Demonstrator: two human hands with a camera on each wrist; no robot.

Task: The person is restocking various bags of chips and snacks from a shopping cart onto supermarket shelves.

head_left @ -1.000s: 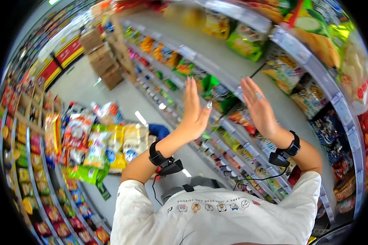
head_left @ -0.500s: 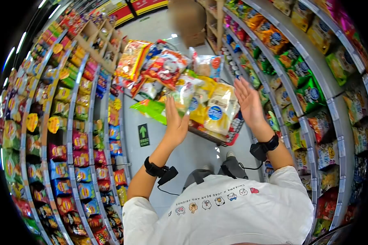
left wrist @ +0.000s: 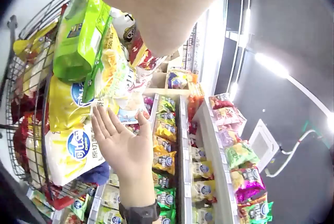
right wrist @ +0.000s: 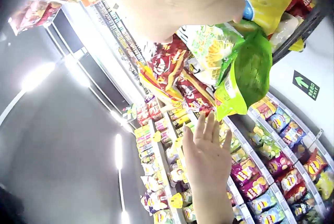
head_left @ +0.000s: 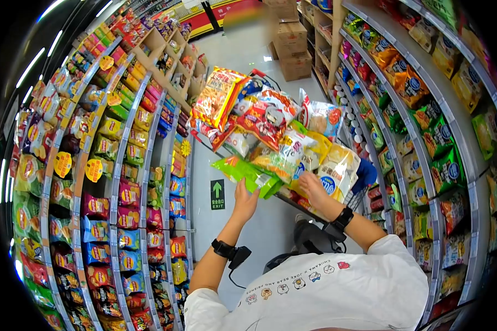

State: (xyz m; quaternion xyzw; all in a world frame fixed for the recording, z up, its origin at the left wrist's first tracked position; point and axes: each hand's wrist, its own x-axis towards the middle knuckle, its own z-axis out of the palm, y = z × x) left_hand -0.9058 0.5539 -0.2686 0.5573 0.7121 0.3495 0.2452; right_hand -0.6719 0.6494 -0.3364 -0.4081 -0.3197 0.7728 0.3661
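A shopping cart [head_left: 301, 207] stands in front of the body, heaped with snack bags. My left hand [head_left: 245, 203] is at the near edge of a green bag [head_left: 247, 175]; contact is unclear. The right wrist view has this hand [right wrist: 209, 164] palm visible, fingers nearly straight. My right hand [head_left: 318, 194] is beside a white-and-yellow bag [head_left: 337, 168] and a white-and-green bag [head_left: 288, 154]. In the left wrist view the right hand [left wrist: 125, 148] shows an open palm with extended fingers. Neither hand grips anything visible.
Packed snack shelves line the left [head_left: 113, 190] and right [head_left: 433, 124] sides. Stacked cardboard boxes [head_left: 291, 41] stand beyond the cart, near a wooden shelf. A green exit sign [head_left: 217, 195] is on the floor left of the cart.
The view has swung from the right-hand shelves to the cart, which now appears closer. Both hands, earlier raised apart in the air, are lower and at the bags on its near side.
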